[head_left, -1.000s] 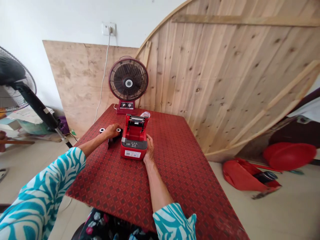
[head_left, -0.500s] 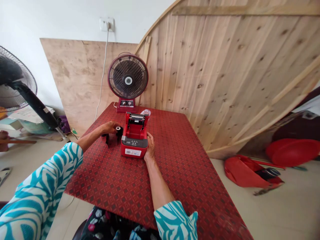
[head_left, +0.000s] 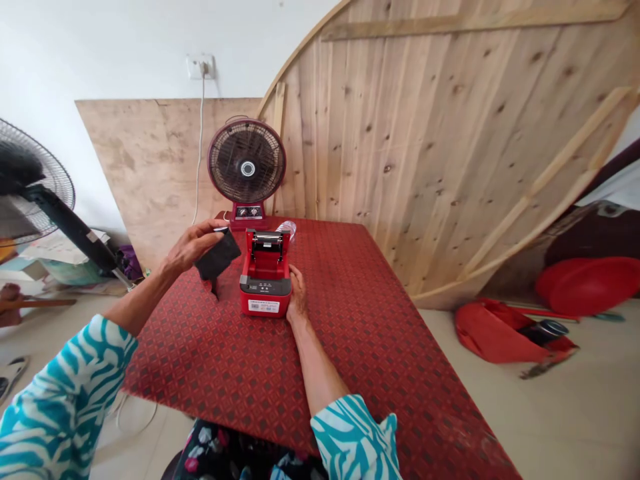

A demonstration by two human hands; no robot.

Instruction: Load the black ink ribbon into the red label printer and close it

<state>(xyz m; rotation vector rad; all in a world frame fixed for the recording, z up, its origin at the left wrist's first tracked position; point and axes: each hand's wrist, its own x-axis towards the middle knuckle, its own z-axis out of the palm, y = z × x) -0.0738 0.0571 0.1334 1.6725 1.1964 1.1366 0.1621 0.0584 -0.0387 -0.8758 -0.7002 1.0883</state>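
Observation:
A small red printer (head_left: 265,283) with its lid raised stands on the red patterned table (head_left: 350,333). My right hand (head_left: 299,293) rests against the printer's right side, fingers curled along it. Lifted above the table to the printer's left, my left hand (head_left: 193,245) is closed on a black roll (head_left: 219,255), which is tilted toward the printer's open top. A dark shadow or piece lies on the cloth under the roll; I cannot make it out.
A red desk fan (head_left: 247,167) stands at the table's far end, its cord running up to a wall socket (head_left: 201,66). A clear plastic item (head_left: 289,229) lies behind the printer. A standing fan (head_left: 35,193) is at left. Wooden boards lean behind; red bags (head_left: 500,340) lie on the floor right.
My left hand has risen from the table with the black roll and tilted it toward the printer. The right hand stays at the printer's side. The view has shifted slightly.

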